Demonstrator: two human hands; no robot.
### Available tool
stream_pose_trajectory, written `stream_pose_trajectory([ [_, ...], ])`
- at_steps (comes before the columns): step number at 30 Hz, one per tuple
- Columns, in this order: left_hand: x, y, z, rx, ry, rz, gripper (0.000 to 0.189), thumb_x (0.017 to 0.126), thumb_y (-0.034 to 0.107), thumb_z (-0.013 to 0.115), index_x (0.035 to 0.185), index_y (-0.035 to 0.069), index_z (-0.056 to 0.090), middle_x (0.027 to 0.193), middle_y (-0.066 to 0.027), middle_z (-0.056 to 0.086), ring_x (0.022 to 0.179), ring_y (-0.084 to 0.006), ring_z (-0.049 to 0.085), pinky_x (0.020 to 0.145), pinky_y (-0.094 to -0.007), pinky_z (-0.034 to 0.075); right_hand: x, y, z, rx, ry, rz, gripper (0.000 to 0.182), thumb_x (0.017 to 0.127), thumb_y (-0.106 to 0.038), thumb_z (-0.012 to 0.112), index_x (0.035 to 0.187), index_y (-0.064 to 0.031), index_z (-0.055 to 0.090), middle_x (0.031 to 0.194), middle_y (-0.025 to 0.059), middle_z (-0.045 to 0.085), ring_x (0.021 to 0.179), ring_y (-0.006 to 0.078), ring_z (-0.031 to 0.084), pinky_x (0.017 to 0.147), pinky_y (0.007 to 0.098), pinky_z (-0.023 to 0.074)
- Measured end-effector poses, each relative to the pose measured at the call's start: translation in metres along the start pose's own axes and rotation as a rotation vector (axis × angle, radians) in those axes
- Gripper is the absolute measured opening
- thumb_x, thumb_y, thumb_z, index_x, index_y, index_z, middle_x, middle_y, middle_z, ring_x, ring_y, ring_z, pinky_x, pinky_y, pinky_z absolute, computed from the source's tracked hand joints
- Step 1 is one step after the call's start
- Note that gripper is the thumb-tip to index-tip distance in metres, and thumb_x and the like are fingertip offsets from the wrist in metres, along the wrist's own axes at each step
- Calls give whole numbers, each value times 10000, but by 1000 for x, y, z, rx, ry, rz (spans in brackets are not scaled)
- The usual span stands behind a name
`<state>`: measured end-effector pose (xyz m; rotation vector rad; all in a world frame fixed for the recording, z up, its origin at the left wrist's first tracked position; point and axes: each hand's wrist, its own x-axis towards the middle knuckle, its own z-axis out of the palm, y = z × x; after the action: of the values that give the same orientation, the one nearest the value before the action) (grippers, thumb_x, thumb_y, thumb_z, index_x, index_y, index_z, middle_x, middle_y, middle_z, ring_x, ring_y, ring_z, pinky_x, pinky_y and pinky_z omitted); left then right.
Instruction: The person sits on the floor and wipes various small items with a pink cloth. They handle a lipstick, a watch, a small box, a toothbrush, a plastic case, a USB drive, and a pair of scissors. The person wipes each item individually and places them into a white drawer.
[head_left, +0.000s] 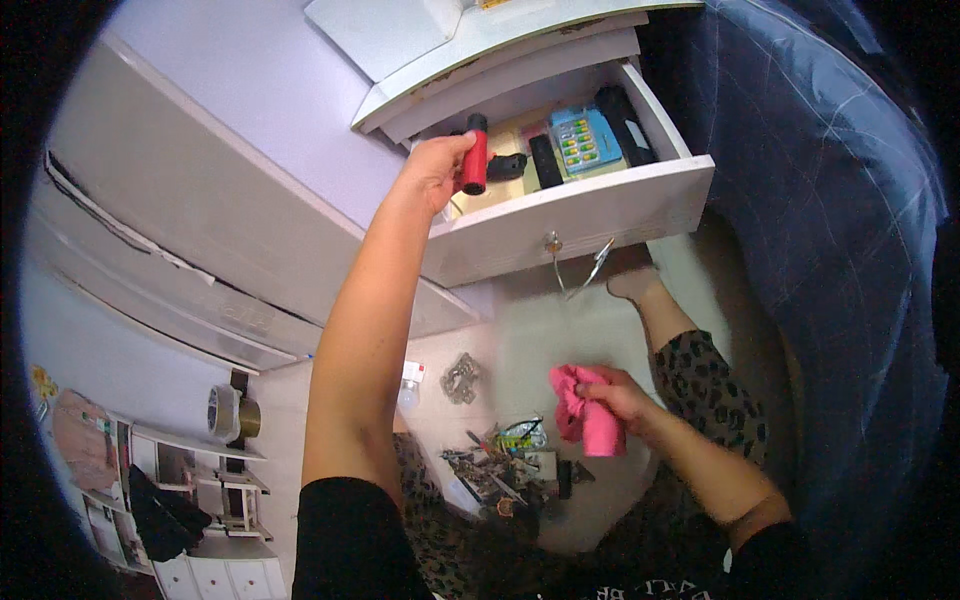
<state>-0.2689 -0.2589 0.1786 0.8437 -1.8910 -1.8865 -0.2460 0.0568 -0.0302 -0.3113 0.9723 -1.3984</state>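
My left hand (439, 169) grips a small red cylinder (475, 161) with a black end, possibly a flashlight, over the left part of an open white drawer (570, 217). Inside the drawer, a black object (508, 166) lies just right of that cylinder. Further right are a black bar-shaped item (546, 161), a blister pack of green and yellow capsules (579, 145) on a blue packet, and a long black case (626, 124). Low in front of my body, my right hand (619, 394) holds a bunched pink cloth (600, 431).
A pile of tools and small parts (502, 469) lies on the floor between my legs. Near it are a crumpled clear plastic bag (460, 377) and a light bulb (409, 394). A cord (559, 274) hangs from the drawer knob. Dark blue fabric (810, 225) drapes at the right.
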Motion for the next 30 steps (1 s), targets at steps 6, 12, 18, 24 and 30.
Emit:
stream_pose_trajectory([
  [6, 35, -20, 7, 781, 28, 138, 357, 730, 62, 655, 1060, -38, 565, 915, -131, 621, 840, -206, 607, 719, -328, 490, -6, -1, 0, 96, -127, 49, 314, 849, -109, 581, 1148, -28, 534, 987, 39, 604, 894, 121, 566, 804, 275, 460],
  [12, 54, -45, 3, 1706, -232, 300, 305, 678, 191, 676, 954, 73, 626, 868, -131, 642, 799, -256, 617, 695, -349, 474, -13, -3, 1, 35, -86, 93, 270, 864, -97, 554, 1131, -56, 545, 972, 54, 611, 875, 139, 579, 785, 297, 482],
  [18, 59, -35, -1, 1532, -378, 493, 266, 727, 202, 616, 957, 70, 643, 931, -133, 646, 797, -307, 616, 709, -403, 478, 2, 16, -9, -59, -114, -22, 333, 850, -98, 549, 1179, -58, 519, 1031, 44, 604, 891, 146, 574, 799, 309, 481],
  [24, -90, 9, 31, 1122, -44, 812, 221, 812, 164, 561, 934, -8, 628, 934, -176, 635, 826, -284, 605, 714, -348, 479, 8, 18, -7, -84, 52, 28, 339, 829, -139, 582, 1144, -27, 527, 948, 69, 622, 835, 175, 611, 753, 317, 503],
  [30, -232, -104, -25, 963, -11, 819, 199, 814, 187, 570, 930, 33, 619, 874, -133, 634, 773, -245, 617, 682, -349, 478, 17, 36, -25, -88, 173, 21, 392, 825, -148, 597, 1183, -17, 511, 1037, 94, 606, 903, 187, 596, 813, 316, 486],
])
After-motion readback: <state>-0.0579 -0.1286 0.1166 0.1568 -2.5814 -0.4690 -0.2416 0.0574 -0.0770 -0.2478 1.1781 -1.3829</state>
